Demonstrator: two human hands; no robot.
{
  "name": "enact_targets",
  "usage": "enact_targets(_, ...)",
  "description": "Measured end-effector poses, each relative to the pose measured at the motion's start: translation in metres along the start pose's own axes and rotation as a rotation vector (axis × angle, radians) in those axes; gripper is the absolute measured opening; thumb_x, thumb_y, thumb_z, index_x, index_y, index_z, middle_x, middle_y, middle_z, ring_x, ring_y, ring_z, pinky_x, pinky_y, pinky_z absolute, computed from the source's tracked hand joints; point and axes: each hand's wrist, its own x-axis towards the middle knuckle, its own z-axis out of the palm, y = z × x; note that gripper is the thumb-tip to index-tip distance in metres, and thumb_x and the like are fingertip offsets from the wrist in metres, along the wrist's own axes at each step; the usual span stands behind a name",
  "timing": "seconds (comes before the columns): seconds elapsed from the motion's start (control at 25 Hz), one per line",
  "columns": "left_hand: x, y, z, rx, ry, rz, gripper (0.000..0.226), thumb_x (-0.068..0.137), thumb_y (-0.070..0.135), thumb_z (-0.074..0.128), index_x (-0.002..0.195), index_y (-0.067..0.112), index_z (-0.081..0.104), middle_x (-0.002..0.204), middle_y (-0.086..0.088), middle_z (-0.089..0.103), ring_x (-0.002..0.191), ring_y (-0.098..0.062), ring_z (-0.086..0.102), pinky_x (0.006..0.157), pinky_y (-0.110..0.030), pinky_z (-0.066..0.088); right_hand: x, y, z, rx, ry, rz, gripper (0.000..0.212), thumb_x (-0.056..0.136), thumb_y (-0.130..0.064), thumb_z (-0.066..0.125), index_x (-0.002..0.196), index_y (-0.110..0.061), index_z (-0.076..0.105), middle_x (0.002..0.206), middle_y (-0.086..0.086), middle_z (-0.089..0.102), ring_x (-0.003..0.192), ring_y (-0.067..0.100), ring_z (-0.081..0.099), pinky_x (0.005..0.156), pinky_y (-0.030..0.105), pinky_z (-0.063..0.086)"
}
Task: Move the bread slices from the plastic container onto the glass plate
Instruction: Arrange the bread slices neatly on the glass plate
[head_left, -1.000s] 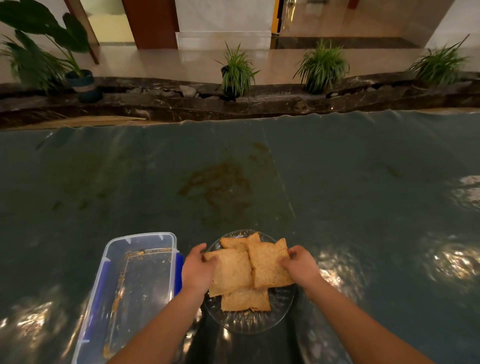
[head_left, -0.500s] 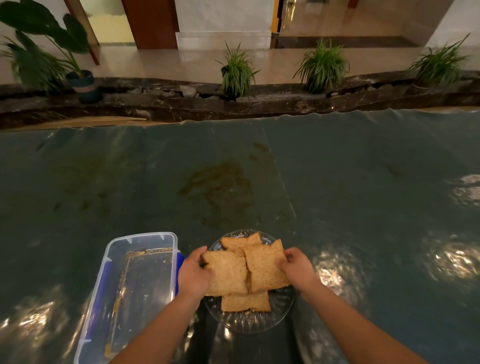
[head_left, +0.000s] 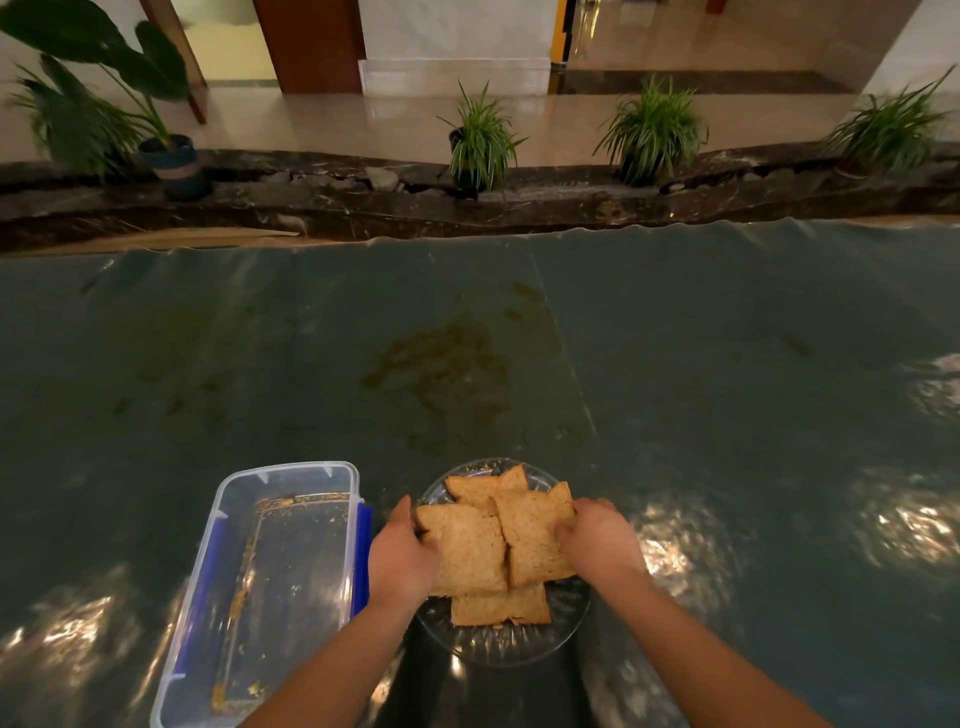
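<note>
Four bread slices (head_left: 475, 551) are seen piled on one glass plate (head_left: 501, 644), near the bottom edge. The left slice is gripped at its edge by the left hand (head_left: 402, 558), and the right slice is gripped by the right hand (head_left: 597, 535). Part of the plate is hidden by the hands and bread. Just left, one plastic container (head_left: 260, 587) is left with only crumbs inside. Farther off, the dark table cover (head_left: 675, 364) is marked by one brown stain (head_left: 441, 364). Four potted plants (head_left: 480, 140) are lined up beyond.
</note>
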Motion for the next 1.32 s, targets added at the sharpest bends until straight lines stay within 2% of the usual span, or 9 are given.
enact_targets(0.24,-0.008,0.009,0.0,0.137,0.003,0.025,0.061,0.087,0.013,0.062,0.145,0.008,0.041,0.13,-0.015,0.056,0.113,-0.025,0.058,0.093,-0.031,0.049,-0.005,0.003,0.003,0.058,0.038,0.019,0.04,0.087,-0.035,0.061,0.12,-0.015,0.054,0.113,0.008,0.061,0.1,0.027,0.062,0.076,0.032,0.047)
enact_targets(0.4,-0.014,0.003,0.001,0.029,-0.072,0.041,0.041,0.083,0.006,0.062,0.123,0.013,0.058,0.113,-0.008,0.058,0.094,-0.017,0.06,0.087,-0.037,0.057,-0.004,0.004,0.004,0.034,0.009,0.0,0.043,0.088,-0.038,0.061,0.124,-0.016,0.054,0.117,0.007,0.057,0.103,0.026,0.061,0.077,0.03,0.046)
enact_targets(0.6,-0.016,-0.004,-0.001,0.01,-0.039,0.053,0.068,0.08,0.01,0.07,0.142,0.018,0.044,0.13,-0.007,0.048,0.113,-0.022,0.055,0.096,-0.034,0.049,-0.001,0.006,0.002,0.015,0.028,-0.046,0.038,0.086,-0.035,0.062,0.116,-0.013,0.055,0.112,0.008,0.059,0.102,0.026,0.059,0.083,0.033,0.049)
enact_targets(0.76,-0.02,-0.013,-0.004,0.033,-0.061,0.176,0.085,0.074,0.023,0.078,0.146,0.026,0.033,0.137,-0.003,0.041,0.127,-0.021,0.045,0.105,-0.036,0.043,-0.001,0.006,0.002,-0.03,0.107,-0.171,0.052,0.085,-0.04,0.06,0.131,-0.019,0.049,0.13,0.0,0.048,0.116,0.024,0.045,0.095,0.034,0.045)
enact_targets(0.84,-0.02,-0.016,-0.004,0.116,-0.088,0.313,0.095,0.069,0.041,0.079,0.147,0.031,0.026,0.146,0.0,0.034,0.138,-0.021,0.033,0.113,-0.04,0.037,0.001,0.003,0.001,-0.064,0.079,-0.319,0.066,0.081,-0.05,0.058,0.141,-0.028,0.04,0.146,-0.01,0.04,0.129,0.022,0.032,0.106,0.037,0.038)
enact_targets(0.92,-0.017,-0.017,0.0,0.29,-0.174,0.453,0.112,0.064,0.062,0.072,0.153,0.03,0.012,0.162,0.0,0.014,0.152,-0.025,0.008,0.123,-0.046,0.017,0.003,-0.002,0.004,-0.122,-0.048,-0.409,0.081,0.075,-0.065,0.051,0.147,-0.035,0.03,0.154,-0.018,0.029,0.142,0.021,0.017,0.115,0.043,0.023)
enact_targets(1.0,-0.01,-0.014,0.006,0.464,-0.226,0.555,0.123,0.063,0.072,0.067,0.156,0.026,0.001,0.167,-0.002,-0.002,0.153,-0.024,-0.012,0.121,-0.043,-0.004,0.006,-0.005,0.009,-0.176,-0.129,-0.43,0.091,0.07,-0.076,0.046,0.149,-0.035,0.024,0.156,-0.018,0.025,0.146,0.021,0.009,0.117,0.045,0.013)
enact_targets(1.08,-0.004,-0.011,0.011,0.562,-0.236,0.602,0.124,0.065,0.07,0.068,0.157,0.022,0.0,0.168,-0.006,-0.001,0.153,-0.025,-0.013,0.117,-0.039,-0.011,0.009,-0.005,0.011,-0.198,-0.13,-0.428,0.095,0.067,-0.079,0.047,0.148,-0.034,0.025,0.155,-0.015,0.029,0.144,0.019,0.013,0.116,0.044,0.014)
enact_targets(1.32,0.004,-0.016,0.012,0.557,-0.237,0.604,0.121,0.066,0.069,0.068,0.156,0.026,0.0,0.167,-0.004,0.008,0.153,-0.025,-0.009,0.118,-0.04,-0.01,0.01,-0.007,0.014,-0.206,-0.099,-0.433,0.096,0.06,-0.083,0.046,0.143,-0.035,0.034,0.147,-0.014,0.039,0.134,0.017,0.026,0.111,0.042,0.025)
